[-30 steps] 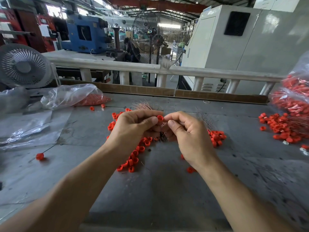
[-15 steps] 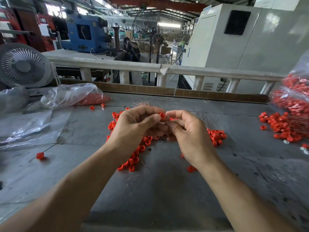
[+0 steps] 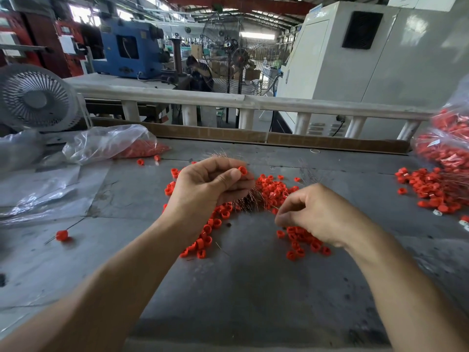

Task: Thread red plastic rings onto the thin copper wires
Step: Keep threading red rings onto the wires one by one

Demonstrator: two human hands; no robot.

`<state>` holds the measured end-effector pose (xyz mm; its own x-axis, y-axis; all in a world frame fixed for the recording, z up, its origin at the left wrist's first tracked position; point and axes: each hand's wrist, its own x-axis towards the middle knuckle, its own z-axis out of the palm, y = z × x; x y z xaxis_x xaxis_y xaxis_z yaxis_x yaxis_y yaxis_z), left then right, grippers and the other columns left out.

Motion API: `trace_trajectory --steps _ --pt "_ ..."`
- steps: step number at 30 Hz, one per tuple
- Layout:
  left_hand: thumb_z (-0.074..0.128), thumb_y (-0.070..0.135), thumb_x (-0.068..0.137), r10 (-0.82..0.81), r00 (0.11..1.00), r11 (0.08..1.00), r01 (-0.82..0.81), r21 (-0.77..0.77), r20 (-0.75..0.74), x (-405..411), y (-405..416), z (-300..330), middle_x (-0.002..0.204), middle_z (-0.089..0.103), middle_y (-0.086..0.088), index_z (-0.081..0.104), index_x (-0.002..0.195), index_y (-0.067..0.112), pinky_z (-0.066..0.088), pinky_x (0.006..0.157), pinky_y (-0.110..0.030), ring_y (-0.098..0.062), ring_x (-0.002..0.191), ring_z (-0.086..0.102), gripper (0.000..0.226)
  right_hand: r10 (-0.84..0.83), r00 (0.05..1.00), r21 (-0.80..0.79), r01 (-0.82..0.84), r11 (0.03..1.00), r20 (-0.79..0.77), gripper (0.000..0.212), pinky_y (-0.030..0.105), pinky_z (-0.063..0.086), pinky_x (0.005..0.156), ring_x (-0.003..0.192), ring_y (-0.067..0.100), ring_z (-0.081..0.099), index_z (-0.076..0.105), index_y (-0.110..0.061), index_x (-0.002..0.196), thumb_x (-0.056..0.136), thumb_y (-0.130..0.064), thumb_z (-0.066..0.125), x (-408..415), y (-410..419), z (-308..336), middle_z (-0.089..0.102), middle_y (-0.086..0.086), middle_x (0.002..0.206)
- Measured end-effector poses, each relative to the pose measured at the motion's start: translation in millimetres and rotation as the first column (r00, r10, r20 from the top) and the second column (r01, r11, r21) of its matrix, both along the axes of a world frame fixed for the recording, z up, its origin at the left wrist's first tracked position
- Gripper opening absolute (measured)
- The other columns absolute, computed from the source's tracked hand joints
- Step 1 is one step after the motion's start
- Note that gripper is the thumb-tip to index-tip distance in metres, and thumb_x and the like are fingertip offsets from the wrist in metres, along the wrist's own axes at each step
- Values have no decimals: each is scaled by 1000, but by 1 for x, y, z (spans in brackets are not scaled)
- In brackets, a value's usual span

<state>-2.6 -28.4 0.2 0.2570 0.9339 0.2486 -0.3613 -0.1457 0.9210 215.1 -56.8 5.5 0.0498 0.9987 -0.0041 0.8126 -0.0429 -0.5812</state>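
Observation:
My left hand [image 3: 208,185] pinches a red plastic ring [image 3: 242,170] between thumb and forefinger, and its lower fingers curl round a bundle of thin copper wires [image 3: 250,199] whose ends fan out below and behind the hand. My right hand [image 3: 319,214] hovers lower right, apart from the left, its thumb and fingers curled together just above loose red rings [image 3: 302,237]. Whether it holds a wire or ring is too small to tell. A bigger pile of red rings [image 3: 272,189] lies on the grey table [image 3: 253,288] between the hands.
A ring on a wire [image 3: 61,235] lies alone at left. Clear plastic bags [image 3: 106,143] with red rings sit at back left, beside a white fan [image 3: 38,97]. More rings [image 3: 431,189] and a full bag [image 3: 449,148] lie at right. A white rail [image 3: 253,101] borders the table's far side.
My right hand has pulled away from the left, moving down and right toward the loose rings. The left hand keeps the ring and the wire bundle in about the same place.

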Motion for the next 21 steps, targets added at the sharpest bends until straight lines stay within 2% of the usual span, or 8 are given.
trace_trajectory --steps 3,5,8,12,14,16,18,21 --pt "61 2 95 3 1000 1000 -3 -2 -12 0 1 -1 101 77 -21 70 106 2 63 81 -33 -32 99 76 15 8 996 -50 -4 999 86 13 37 59 68 73 13 72 76 -40 74 74 -39 90 -2 -3 3 74 -14 69" --pt "60 1 96 -1 1000 1000 1 -7 -12 1 1 -2 101 77 -21 70 106 2 63 79 -32 -31 98 76 15 9 987 -64 1 998 160 14 23 45 49 54 -2 63 77 -36 73 73 -40 90 -5 -5 3 72 -15 64" --pt "61 2 94 -2 1000 1000 2 -14 -12 1 2 -3 99 77 -20 71 104 4 62 77 -30 -30 96 77 13 3 976 -66 12 998 219 14 15 31 33 39 -3 54 76 -32 72 74 -39 88 -9 -6 0 69 -16 58" --pt "66 9 88 -14 1000 1000 14 -19 -10 1 2 -4 101 77 -20 72 104 5 62 78 -31 -31 98 76 18 0 970 -27 7 1000 245 13 20 38 45 50 5 61 76 -31 71 81 -36 83 -11 -5 -2 71 -12 62" --pt "67 12 86 -17 1000 1000 17 -22 -9 1 2 -4 101 77 -20 71 104 5 62 77 -31 -31 98 76 20 -29 988 86 16 996 153 15 21 41 48 54 6 62 75 -29 73 86 -36 80 -11 -3 -3 72 -11 65" --pt "66 9 90 -14 1000 1000 13 -27 -18 2 2 -4 100 77 -20 71 104 4 62 76 -30 -30 97 77 16 -20 995 276 46 960 -98 15 12 39 46 54 4 62 75 -26 76 90 -32 78 -14 -1 -3 72 -9 66" --pt "62 4 96 -8 999 1000 7 -26 -39 3 2 -5 100 78 -18 71 104 5 62 76 -29 -29 96 77 12 68 930 406 91 909 -362 13 13 42 46 52 3 63 75 -24 79 92 -23 76 -19 -2 1 74 -4 68" --pt "62 3 97 -3 998 1000 2 -24 -68 6 0 -7 99 78 -18 71 107 3 62 77 -29 -29 95 77 13 165 877 497 93 863 -450 10 19 48 50 54 3 64 75 -25 83 92 -20 76 -29 -5 3 73 -4 67"
